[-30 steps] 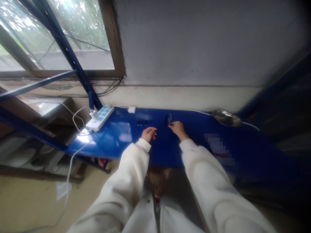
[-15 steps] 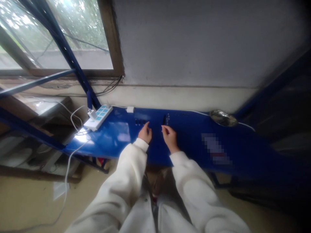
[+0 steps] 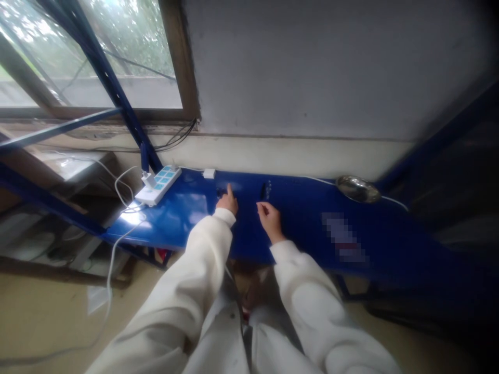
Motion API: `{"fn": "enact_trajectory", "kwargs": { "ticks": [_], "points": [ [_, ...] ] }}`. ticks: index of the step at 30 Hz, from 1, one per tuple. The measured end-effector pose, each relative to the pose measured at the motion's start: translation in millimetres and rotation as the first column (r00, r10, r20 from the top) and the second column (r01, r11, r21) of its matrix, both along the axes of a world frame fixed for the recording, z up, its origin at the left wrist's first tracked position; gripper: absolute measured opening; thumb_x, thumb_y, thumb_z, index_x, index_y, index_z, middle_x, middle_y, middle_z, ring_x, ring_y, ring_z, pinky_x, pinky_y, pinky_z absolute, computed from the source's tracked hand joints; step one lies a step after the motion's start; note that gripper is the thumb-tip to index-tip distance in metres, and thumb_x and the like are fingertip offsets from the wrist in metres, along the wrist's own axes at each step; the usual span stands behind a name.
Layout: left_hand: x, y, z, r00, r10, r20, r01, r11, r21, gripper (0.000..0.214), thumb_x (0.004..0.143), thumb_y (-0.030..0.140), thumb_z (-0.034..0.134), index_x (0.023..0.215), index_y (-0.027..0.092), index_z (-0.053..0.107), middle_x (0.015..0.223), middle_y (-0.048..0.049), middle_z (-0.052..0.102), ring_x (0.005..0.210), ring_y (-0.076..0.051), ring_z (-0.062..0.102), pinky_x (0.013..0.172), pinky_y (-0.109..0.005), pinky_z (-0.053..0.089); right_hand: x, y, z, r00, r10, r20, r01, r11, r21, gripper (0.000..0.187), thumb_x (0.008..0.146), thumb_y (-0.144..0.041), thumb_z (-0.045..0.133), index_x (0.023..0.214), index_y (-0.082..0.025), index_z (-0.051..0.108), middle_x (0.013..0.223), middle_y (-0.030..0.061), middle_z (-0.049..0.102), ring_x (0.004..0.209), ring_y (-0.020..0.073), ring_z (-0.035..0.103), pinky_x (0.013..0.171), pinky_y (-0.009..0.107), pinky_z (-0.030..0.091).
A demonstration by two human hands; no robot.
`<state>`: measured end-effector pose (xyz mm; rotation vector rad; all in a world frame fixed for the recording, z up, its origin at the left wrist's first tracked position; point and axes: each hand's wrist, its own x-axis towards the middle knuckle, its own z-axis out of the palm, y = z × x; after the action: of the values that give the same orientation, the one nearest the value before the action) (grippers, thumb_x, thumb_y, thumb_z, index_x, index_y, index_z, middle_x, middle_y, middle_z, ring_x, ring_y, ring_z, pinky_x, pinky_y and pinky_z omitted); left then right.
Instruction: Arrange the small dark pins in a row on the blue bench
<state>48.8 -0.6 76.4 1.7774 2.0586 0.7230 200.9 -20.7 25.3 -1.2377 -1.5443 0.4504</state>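
Observation:
My left hand [image 3: 228,202] is over the blue tabletop, one finger stretched forward and the others bent beside a few small dark pieces [image 3: 219,192]. It partly covers these pieces, and I see nothing held in it. To its right, my right hand [image 3: 270,216] is closed in a pinch just above the table; whatever lies between its fingertips is too small to make out. Just beyond the right hand lie a thin black object [image 3: 263,190] and a short row of small clear pieces [image 3: 268,189].
A white power strip [image 3: 159,186] with a plug and cables sits at the table's left end. A white adapter [image 3: 209,173] is at the back edge. A shiny metal dish [image 3: 357,188] and a blurred-out patch [image 3: 345,236] are on the right. Blue frame posts [image 3: 113,88] rise at the left.
My left hand has moved slightly left and forward onto the dark pieces, one finger now stretched out. My right hand stays pinched, shifted only a little left.

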Motion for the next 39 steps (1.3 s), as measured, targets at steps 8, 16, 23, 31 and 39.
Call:
{"fn": "enact_trajectory", "kwargs": {
  "ticks": [8, 16, 23, 31, 39],
  "points": [
    [-2.9, 11.3, -6.3, 0.999, 0.018, 0.045, -0.017, 1.000, -0.010, 0.042, 0.077, 0.018, 0.045, 0.119, 0.012, 0.041, 0.097, -0.0218, 0.055, 0.091, -0.029, 0.056, 0.079, -0.038, 0.037, -0.1, -0.7, 2.6, 1.000, 0.013, 0.009, -0.013, 1.000, 0.006, 0.030, 0.079, -0.038, 0.041, 0.084, -0.015, 0.061, 0.076, 0.0072, 0.064, 0.069, 0.0149, 0.059, 0.067, 0.027, 0.046],
    [-4.8, 12.3, -28.7, 0.905, 0.006, 0.426, -0.051, 0.994, 0.095, 0.009, 0.076, 0.019, 0.049, 0.082, 0.015, 0.055, 0.073, -0.0080, 0.061, 0.059, -0.013, 0.057, 0.055, -0.022, 0.042, -0.2, -0.7, 2.3, 1.000, 0.019, 0.024, -0.018, 1.000, -0.013, 0.032, 0.079, -0.039, 0.041, 0.084, -0.016, 0.061, 0.075, 0.0065, 0.064, 0.069, 0.0150, 0.059, 0.067, 0.027, 0.046],
    [-1.5, -7.3, -40.5, 0.371, -0.102, 0.923, 0.191, 0.981, 0.032, 0.030, 0.075, 0.033, 0.052, 0.093, 0.009, 0.047, 0.078, -0.0086, 0.064, 0.035, -0.004, 0.048, 0.031, -0.015, 0.032, -1.8, -1.2, 5.0, 0.998, 0.036, 0.051, -0.035, 0.999, -0.018, 0.032, 0.080, -0.041, 0.039, 0.085, -0.016, 0.059, 0.080, 0.0074, 0.063, 0.072, 0.0151, 0.058, 0.069, 0.027, 0.045],
    [-2.2, -16.5, -40.0, 0.246, -0.155, 0.957, 0.385, 0.921, 0.050, 0.037, 0.068, 0.034, 0.061, 0.092, 0.008, 0.049, 0.081, -0.0120, 0.066, 0.039, -0.008, 0.054, 0.035, -0.019, 0.041, -2.2, -5.2, 7.0, 0.978, 0.106, 0.177, -0.095, 0.993, -0.070, 0.036, 0.085, -0.041, 0.025, 0.087, -0.020, 0.053, 0.078, 0.0043, 0.061, 0.071, 0.0140, 0.056, 0.067, 0.024, 0.041],
    [-0.8, -16.8, -40.4, 0.253, -0.161, 0.954, 0.424, 0.905, 0.040, 0.035, 0.069, 0.032, 0.061, 0.091, 0.008, 0.049, 0.082, -0.0138, 0.065, 0.042, -0.010, 0.056, 0.036, -0.021, 0.042, -3.2, -3.3, 3.5, 0.941, 0.101, 0.323, -0.084, 0.994, -0.068, 0.035, 0.087, -0.038, 0.021, 0.074, -0.020, 0.049, 0.066, 0.0022, 0.056, 0.060, 0.0124, 0.052, 0.058, 0.021, 0.036]
  ]
}}
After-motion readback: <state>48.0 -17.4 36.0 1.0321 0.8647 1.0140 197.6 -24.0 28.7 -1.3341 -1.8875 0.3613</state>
